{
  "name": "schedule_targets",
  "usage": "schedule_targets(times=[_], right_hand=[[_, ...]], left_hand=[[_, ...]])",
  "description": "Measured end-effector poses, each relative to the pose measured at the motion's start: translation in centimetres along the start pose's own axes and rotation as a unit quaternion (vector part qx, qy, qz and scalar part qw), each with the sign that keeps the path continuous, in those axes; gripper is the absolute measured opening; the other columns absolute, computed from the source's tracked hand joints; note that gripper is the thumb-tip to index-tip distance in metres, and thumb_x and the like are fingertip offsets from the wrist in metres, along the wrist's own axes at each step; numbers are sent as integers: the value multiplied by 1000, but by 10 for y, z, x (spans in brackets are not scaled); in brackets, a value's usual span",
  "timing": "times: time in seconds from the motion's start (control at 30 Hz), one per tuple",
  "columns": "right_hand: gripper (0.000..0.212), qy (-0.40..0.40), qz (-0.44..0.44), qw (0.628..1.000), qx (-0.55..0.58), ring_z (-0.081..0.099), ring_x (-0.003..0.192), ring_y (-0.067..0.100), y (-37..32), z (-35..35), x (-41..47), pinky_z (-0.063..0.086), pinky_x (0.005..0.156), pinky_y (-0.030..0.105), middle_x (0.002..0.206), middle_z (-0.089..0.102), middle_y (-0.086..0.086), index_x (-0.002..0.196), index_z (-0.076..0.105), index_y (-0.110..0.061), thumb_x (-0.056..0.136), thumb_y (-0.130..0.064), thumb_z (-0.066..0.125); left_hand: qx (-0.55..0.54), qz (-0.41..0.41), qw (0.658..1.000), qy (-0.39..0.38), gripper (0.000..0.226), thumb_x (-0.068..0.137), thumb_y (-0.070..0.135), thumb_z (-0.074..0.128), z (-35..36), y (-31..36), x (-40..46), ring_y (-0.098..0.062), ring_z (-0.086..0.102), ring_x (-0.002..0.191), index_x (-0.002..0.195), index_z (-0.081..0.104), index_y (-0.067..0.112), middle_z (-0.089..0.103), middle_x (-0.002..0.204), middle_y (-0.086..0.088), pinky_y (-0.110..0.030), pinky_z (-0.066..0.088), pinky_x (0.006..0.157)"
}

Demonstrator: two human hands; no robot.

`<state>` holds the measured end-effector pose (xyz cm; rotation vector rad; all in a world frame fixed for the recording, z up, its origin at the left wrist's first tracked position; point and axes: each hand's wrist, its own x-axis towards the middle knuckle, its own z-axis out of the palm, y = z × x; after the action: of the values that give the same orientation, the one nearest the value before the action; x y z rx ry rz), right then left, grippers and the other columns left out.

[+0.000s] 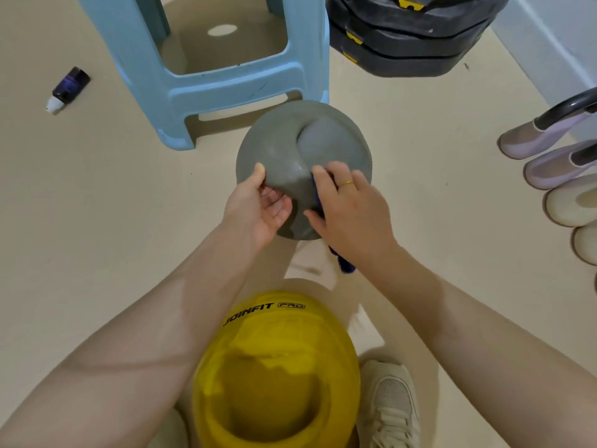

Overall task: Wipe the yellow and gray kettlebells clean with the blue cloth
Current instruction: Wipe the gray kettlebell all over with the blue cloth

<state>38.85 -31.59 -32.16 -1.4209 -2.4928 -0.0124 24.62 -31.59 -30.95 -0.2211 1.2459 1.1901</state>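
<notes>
Beige floor holds the gray kettlebell (303, 163) by a stool (206, 69). Left hand (258, 208) grips its handle; right hand (352, 208) presses the blue cloth (344, 265) on it, wiping. Yellow kettlebell (277, 367), nearer, probably comes next.

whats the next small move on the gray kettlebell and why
Probably slide the blue cloth further along the handle of the gray kettlebell: the right hand presses it there while the left hand grips the handle's other side, steadying it.

Left hand (261, 208) cupped, right hand (349, 208) curled.
</notes>
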Motion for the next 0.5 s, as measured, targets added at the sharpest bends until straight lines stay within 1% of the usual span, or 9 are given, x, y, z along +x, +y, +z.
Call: schedule_targets(times=[0.07, 0.13, 0.2, 0.23, 0.27, 0.3, 0.37, 0.43, 0.5], right_hand=[[58, 18, -7, 998, -55, 55, 73, 31, -2, 8, 3, 44, 56, 32, 108, 62, 15, 114, 59, -10, 62, -30, 77], [53, 34, -10, 996, -81, 53, 70, 30, -1, 10, 16, 37, 54, 30, 103, 63, 11, 108, 61, -16, 58, -22, 76], [47, 44, -47, 994, -89, 50, 65, 29, -3, 11, 28, 30, 52, 29, 91, 62, 9, 100, 61, -18, 55, -11, 72], [46, 35, -66, 993, -92, 49, 65, 28, -4, 12, 31, 29, 52, 29, 89, 61, 8, 98, 61, -18, 54, -8, 70], [46, 20, -77, 992, -97, 49, 66, 28, -5, 12, 32, 30, 51, 29, 90, 61, 8, 98, 60, -19, 55, -7, 69], [45, 5, -80, 992, -102, 49, 68, 28, -4, 12, 32, 31, 52, 29, 93, 61, 7, 98, 59, -21, 56, -9, 69], [47, -16, -61, 995, -75, 49, 72, 31, 5, 11, 35, 34, 53, 30, 98, 60, 7, 99, 58, -20, 55, -12, 70], [50, -28, -34, 999, -5, 46, 77, 34, 17, 5, 42, 43, 58, 36, 107, 58, 10, 103, 58, -16, 55, -9, 67], [56, -32, -4, 998, 60, 44, 85, 37, 27, 0, 46, 47, 69, 45, 121, 52, 13, 115, 55, -14, 61, -5, 64]], left_hand=[[-55, 4, 998, 3, 32, 96, 34, 49, -7, -5, -2, -17, 62, 88, 105, 55, 4, 63, 94, -7, -28, 51, 70], [-55, -25, 998, -3, 39, 98, 38, 40, -16, -8, -7, -21, 65, 85, 100, 54, 1, 64, 94, -12, -29, 55, 65], [93, -44, 995, -6, 49, 101, 40, 29, -22, -3, -20, -21, 68, 67, 83, 55, 2, 67, 74, -12, -27, 56, 53], [217, -9, 976, 3, 51, 101, 39, 30, -25, 4, -26, -18, 67, 56, 74, 55, 4, 66, 61, -9, -24, 53, 47], [351, 74, 933, 16, 49, 100, 36, 35, -29, 12, -30, -15, 63, 49, 66, 55, 6, 63, 52, -5, -24, 50, 48], [480, 199, 854, 29, 45, 97, 34, 44, -31, 23, -31, -14, 60, 50, 63, 55, 8, 62, 52, -1, -26, 48, 53], [636, 423, 645, 17, 25, 86, 34, 61, -36, 41, -27, -14, 54, 69, 78, 59, 10, 61, 75, -1, -31, 42, 68], [727, 460, 508, -43, 48, 74, 39, 73, -34, 44, -16, -24, 51, 96, 109, 57, 9, 54, 105, -9, -34, 40, 85], [772, 452, 445, -45, 73, 69, 44, 76, -30, 31, -4, -33, 45, 114, 128, 50, 9, 46, 124, -15, -41, 36, 97]])
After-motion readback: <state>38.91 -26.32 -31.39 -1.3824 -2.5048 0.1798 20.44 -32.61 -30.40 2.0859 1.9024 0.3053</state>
